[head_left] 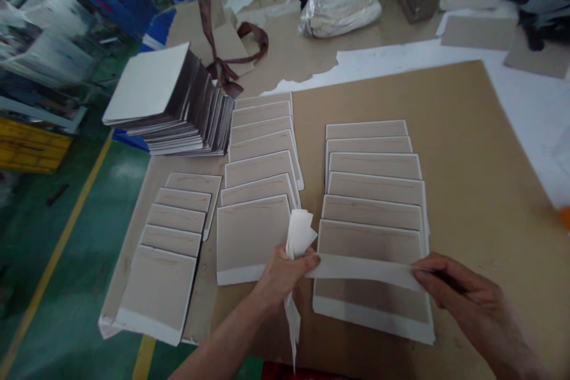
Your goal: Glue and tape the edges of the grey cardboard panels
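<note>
My left hand [282,273] grips one end of a white paper strip [365,270], with crumpled white strips [298,237] bunched in the same fist and hanging below it. My right hand [449,288] pinches the strip's other end, so it is stretched across the nearest grey card [371,303] of the right-hand row. That row [374,184] is several overlapping grey cards with white edges. A middle row [260,166] and a left row [178,219] lie fanned the same way.
All rows rest on a brown cardboard sheet [481,148] over the table. A leaning stack of white-faced boards [178,107] stands at the back left, with brown ribbon [231,53] behind it. A plastic bag [342,0] and boxes sit further back. Green floor lies left.
</note>
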`<state>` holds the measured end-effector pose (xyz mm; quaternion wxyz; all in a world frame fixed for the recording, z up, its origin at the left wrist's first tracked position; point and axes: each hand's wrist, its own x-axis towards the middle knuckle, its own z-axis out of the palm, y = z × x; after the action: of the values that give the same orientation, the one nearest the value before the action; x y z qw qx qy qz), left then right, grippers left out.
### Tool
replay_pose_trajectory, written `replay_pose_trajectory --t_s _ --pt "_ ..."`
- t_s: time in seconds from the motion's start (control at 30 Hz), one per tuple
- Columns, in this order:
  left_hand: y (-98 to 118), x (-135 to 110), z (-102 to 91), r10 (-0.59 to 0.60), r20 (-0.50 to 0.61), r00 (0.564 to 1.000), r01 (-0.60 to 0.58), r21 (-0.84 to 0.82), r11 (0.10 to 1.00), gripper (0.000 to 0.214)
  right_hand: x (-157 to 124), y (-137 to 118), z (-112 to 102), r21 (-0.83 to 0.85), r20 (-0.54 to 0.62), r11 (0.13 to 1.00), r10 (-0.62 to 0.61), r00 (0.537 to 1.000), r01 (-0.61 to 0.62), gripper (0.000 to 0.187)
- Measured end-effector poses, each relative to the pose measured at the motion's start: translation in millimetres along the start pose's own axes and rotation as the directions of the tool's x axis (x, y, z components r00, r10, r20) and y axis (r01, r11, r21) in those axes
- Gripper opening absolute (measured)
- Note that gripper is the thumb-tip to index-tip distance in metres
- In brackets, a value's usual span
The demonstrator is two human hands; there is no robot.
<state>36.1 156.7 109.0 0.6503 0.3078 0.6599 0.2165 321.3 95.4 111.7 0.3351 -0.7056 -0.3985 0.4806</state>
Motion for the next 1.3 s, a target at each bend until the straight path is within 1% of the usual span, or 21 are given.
replay_pose_trajectory --t_s 0.03,0.07,0.1,0.17,0.27,0.37,0.47,0.57,0.63,0.73,0.83,0.93,1.1,1.23,1.3 --pt "-1 5 2.3 -0.032 -0.02 0.999 0.032 -0.027 0.999 0.028 2 9 1 0.027 -0.042 0.996 0.082 0.996 -0.081 0.026" --pt "-2 9 5.7 -0.06 -0.031 0.998 0.058 -0.057 0.997 0.03 5 18 3 0.056 -0.067 0.989 0.139 0.988 -0.135 0.028" --pt "-3 14 10.0 -0.077 -0.037 0.996 0.073 -0.091 0.993 0.032 8 24 5 0.081 -0.084 0.982 0.177 0.981 -0.171 0.03" --pt "-7 22 19.7 -0.083 -0.062 0.995 0.074 -0.141 0.987 0.033 15 33 9 0.105 -0.117 0.973 0.216 0.969 -0.204 0.033" --pt "-11 32 32.8 -0.046 -0.153 0.987 0.029 -0.11 0.994 0.031 23 39 13 0.095 -0.193 0.977 0.207 0.959 -0.192 0.035" --pt "-10 38 42.0 -0.01 -0.27 0.963 -0.002 -0.047 0.999 0.027 29 48 16 0.066 -0.257 0.985 0.169 0.951 -0.157 0.036" --pt "-9 42 47.7 0.012 -0.358 0.933 -0.014 -0.004 1.0 0.024 33 60 17 0.0 -0.285 0.984 0.173 0.943 -0.181 0.037" --pt "-12 45 50.6 0.073 -0.418 0.905 -0.028 0.112 0.993 0.022 35 67 19 -0.01 -0.312 0.978 0.195 0.93 -0.208 0.04" --pt "-17 48 51.4 0.138 -0.432 0.891 -0.058 0.193 0.98 0.022 36 67 20 -0.024 -0.347 0.972 0.211 0.914 -0.234 0.042" --pt "-22 54 52.4 0.197 -0.44 0.876 -0.1 0.234 0.967 0.023 37 65 23 -0.095 -0.404 0.965 0.186 0.896 -0.243 0.043" --pt "-25 58 53.7 0.203 -0.459 0.865 -0.109 0.222 0.969 0.025 39 66 24 -0.141 -0.425 0.966 0.139 0.895 -0.217 0.043" --pt "-23 59 55.0 0.206 -0.481 0.852 -0.11 0.22 0.969 0.025 39 68 24 -0.181 -0.41 0.961 0.12 0.904 -0.21 0.043" --pt "-21 57 56.3 0.224 -0.463 0.858 -0.116 0.25 0.961 0.022 40 70 23 -0.223 -0.406 0.954 0.095 0.909 -0.199 0.042" --pt "-24 57 56.3 0.238 -0.468 0.851 -0.118 0.271 0.955 0.024 42 71 23 -0.243 -0.424 0.95 0.079 0.902 -0.197 0.042" --pt "-25 58 56.1 0.244 -0.467 0.85 -0.122 0.276 0.953 0.023 42 71 23 -0.241 -0.413 0.952 0.077 0.907 -0.19 0.042"
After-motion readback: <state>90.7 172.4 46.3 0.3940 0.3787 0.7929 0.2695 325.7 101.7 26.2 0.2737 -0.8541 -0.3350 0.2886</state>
